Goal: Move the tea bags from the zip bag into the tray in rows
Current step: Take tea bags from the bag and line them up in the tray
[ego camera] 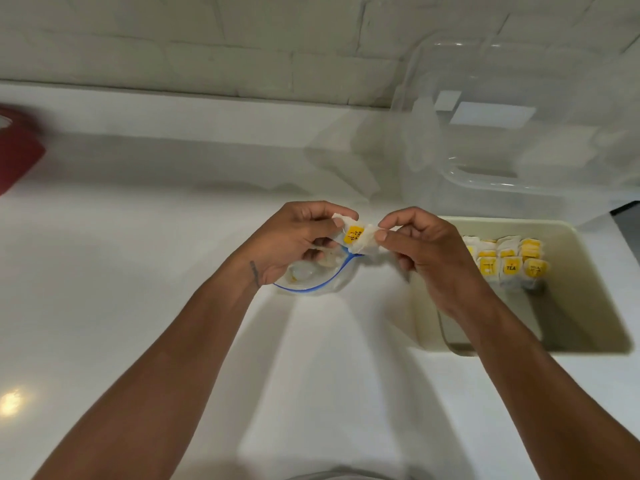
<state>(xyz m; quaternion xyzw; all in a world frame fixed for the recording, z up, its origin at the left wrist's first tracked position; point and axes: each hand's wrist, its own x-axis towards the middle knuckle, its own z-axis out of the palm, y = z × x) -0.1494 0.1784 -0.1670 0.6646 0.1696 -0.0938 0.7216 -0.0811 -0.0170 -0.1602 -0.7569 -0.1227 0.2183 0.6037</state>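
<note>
At centre frame, your left hand [294, 237] and right hand [420, 249] each pinch one end of a tea bag [356, 237] with thumb and forefinger closed on the paper, just above the open zip bag [311, 278]; judging by this, release the left pinch first, then carry it right and stand it against the rows of tea bags [509, 265] at the far end of the cream tray [588, 278]. The white countertop [138, 271] meets a pale brick wall [207, 46] above, with a clear lidded container [536, 133] upper right and a red object [17, 150] at the left edge.
</note>
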